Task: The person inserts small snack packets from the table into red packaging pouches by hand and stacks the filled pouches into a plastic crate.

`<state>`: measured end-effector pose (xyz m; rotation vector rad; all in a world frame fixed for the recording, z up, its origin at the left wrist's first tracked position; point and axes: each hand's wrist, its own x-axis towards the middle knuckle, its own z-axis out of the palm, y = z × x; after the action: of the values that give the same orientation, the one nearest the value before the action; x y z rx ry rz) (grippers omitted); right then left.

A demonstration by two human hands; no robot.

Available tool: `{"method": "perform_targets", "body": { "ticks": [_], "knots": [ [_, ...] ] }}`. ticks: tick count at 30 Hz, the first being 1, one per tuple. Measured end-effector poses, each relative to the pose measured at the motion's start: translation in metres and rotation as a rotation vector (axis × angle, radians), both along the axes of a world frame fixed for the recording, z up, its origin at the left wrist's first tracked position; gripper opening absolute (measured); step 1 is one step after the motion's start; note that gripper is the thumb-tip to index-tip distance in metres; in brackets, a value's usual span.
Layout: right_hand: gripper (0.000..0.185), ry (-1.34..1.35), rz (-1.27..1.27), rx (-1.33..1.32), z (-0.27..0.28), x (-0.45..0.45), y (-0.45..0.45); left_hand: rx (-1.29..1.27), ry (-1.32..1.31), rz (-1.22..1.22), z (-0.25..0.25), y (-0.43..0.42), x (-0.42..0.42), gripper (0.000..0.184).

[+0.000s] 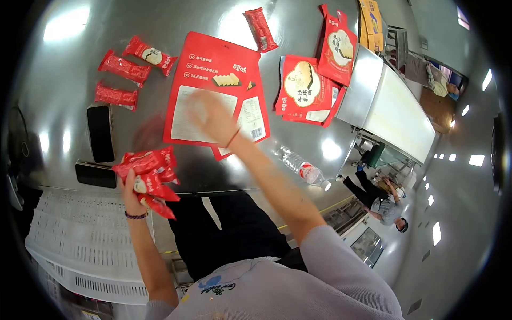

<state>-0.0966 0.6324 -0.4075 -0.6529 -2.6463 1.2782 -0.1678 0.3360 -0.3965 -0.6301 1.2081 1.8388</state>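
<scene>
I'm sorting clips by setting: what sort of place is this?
Likely a food-packing workshop: small red packets and larger printed pouches lie on a metal table, near what looks like a white conveyor belt.

Grey ceiling (456, 181) w/ bright lts (437, 233), metal tbl (154, 16) nr white conveyor (397, 112)

Lighting: bright, white; ceiling lamps (437, 233) at right. Glare: several blown-out patches on the steel table (53, 96). Blur: right hand (210, 114), smeared; printed packaging (213, 50) sharper. Distortion: strong fisheye bowing, corners black.
</scene>
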Motion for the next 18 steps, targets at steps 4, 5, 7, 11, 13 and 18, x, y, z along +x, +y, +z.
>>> {"method": "perform_targets", "body": {
  "ticks": [4, 5, 7, 11, 13, 18],
  "knots": [
    [0.047, -0.291, -0.045, 0.616, -0.006, -0.042, 0.135, -0.023, 0.008, 0.035, 0.004, -0.017, 0.005, 0.044],
    [0.046, -0.416, 0.001, 0.571, -0.017, -0.041, 0.153, -0.049, 0.004, 0.044, 0.007, -0.017, 0.004, 0.041],
    [0.04, -0.471, 0.013, 0.436, -0.003, -0.049, 0.168, -0.105, 0.019, 0.073, 0.017, -0.004, 0.003, 0.039],
    [0.027, -0.323, -0.189, 0.354, 0.021, -0.017, 0.181, -0.085, -0.022, 0.078, 0.009, -0.026, 0.003, 0.041],
    [0.029, -0.349, -0.387, 0.336, 0.031, 0.022, 0.183, -0.026, -0.044, 0.045, 0.006, -0.032, -0.002, 0.047],
    [0.027, -0.583, -0.576, 0.387, 0.039, 0.129, 0.154, 0.065, -0.008, 0.028, 0.018, -0.013, -0.007, 0.045]
  ]
}}
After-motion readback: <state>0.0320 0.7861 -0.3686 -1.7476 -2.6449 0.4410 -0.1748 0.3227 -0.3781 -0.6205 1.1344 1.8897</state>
